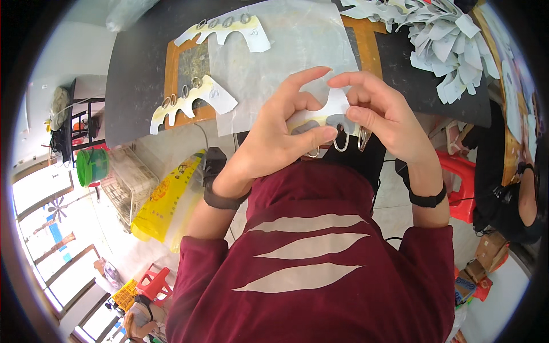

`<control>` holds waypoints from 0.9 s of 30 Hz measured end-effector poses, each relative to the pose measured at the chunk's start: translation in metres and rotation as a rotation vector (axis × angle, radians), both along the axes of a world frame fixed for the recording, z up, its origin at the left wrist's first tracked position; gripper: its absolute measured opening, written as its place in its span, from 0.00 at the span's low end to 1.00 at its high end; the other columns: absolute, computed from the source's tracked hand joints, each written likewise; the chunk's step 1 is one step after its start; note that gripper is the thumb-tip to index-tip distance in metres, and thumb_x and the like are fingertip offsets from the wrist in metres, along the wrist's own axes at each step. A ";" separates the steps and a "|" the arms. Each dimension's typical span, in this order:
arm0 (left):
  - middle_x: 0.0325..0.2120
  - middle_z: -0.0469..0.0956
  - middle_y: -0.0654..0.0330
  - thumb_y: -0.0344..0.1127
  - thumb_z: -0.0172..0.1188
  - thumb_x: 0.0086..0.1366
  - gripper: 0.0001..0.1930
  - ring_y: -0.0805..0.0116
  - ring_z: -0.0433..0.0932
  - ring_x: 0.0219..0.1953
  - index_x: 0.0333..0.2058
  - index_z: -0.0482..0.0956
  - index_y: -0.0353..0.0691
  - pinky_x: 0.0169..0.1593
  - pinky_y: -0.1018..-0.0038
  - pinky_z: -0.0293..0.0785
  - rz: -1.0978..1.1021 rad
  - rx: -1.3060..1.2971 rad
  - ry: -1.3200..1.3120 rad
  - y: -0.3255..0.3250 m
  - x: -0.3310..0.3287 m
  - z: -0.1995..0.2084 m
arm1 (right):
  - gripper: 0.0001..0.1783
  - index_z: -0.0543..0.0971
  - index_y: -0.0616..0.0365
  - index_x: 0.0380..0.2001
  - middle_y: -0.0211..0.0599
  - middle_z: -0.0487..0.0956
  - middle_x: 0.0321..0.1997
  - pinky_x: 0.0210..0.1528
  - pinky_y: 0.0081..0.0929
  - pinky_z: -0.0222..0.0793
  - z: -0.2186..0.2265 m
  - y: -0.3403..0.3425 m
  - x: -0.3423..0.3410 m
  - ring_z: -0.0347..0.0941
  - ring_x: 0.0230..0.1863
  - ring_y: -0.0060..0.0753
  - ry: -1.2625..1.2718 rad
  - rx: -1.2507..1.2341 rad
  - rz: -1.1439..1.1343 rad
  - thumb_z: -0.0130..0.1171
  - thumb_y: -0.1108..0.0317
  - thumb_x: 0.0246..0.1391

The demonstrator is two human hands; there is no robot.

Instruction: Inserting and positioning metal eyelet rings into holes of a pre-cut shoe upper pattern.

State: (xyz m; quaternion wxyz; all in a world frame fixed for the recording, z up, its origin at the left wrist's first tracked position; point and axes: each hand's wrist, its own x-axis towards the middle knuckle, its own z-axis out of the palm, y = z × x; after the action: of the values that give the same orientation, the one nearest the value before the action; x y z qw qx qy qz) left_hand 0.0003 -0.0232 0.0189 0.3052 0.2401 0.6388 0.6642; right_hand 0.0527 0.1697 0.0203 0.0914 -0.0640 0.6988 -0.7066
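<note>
Close in front of my body, both hands hold a white cut-out piece [336, 103] with grey tabs and metal rings [341, 143] hanging from its lower edge. My left hand [274, 134] grips its left side, thumb lying across the front and index finger raised. At the right end, my right hand [392, 117] pinches it near a grey tab between thumb and curled fingers. Parts of the piece are hidden by my fingers. Two similar white scalloped pieces with rings lie on the table: one piece [220, 102] to the left, another piece [257, 39] farther back.
A translucent sheet [286, 43] covers part of the dark table [137, 63]. Many white cut pieces [454, 48] are heaped at the far right. On the floor are a yellow bag [166, 200], a plastic crate [128, 177] and a red stool [457, 177]. Another person's arm [527, 197] is at right.
</note>
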 end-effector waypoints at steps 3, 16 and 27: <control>0.25 0.70 0.63 0.24 0.62 0.51 0.35 0.77 0.70 0.29 0.57 0.57 0.41 0.33 0.78 0.69 -0.041 -0.094 0.073 -0.004 -0.005 0.001 | 0.18 0.68 0.58 0.49 0.24 0.67 0.24 0.31 0.14 0.58 0.005 -0.002 0.001 0.61 0.27 0.14 -0.058 -0.006 -0.020 0.51 0.76 0.53; 0.26 0.71 0.63 0.22 0.63 0.47 0.43 0.76 0.71 0.30 0.61 0.51 0.41 0.38 0.82 0.67 -0.138 -0.180 0.251 -0.006 -0.019 0.001 | 0.28 0.66 0.59 0.53 0.33 0.74 0.42 0.32 0.15 0.61 0.002 -0.008 -0.013 0.66 0.31 0.13 -0.038 0.196 0.035 0.56 0.78 0.45; 0.44 0.71 0.61 0.42 0.52 0.61 0.21 0.73 0.67 0.46 0.50 0.67 0.35 0.49 0.76 0.62 0.379 -0.009 0.009 -0.015 0.004 -0.024 | 0.22 0.66 0.62 0.50 0.31 0.76 0.37 0.37 0.13 0.63 -0.018 -0.045 -0.012 0.70 0.36 0.16 0.014 -0.480 -0.660 0.56 0.77 0.50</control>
State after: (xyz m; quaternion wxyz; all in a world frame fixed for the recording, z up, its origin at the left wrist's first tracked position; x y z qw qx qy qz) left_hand 0.0046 -0.0381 -0.0051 0.1728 0.1172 0.6770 0.7057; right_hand 0.0402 0.1245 0.0018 -0.1623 0.1394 0.4978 -0.8405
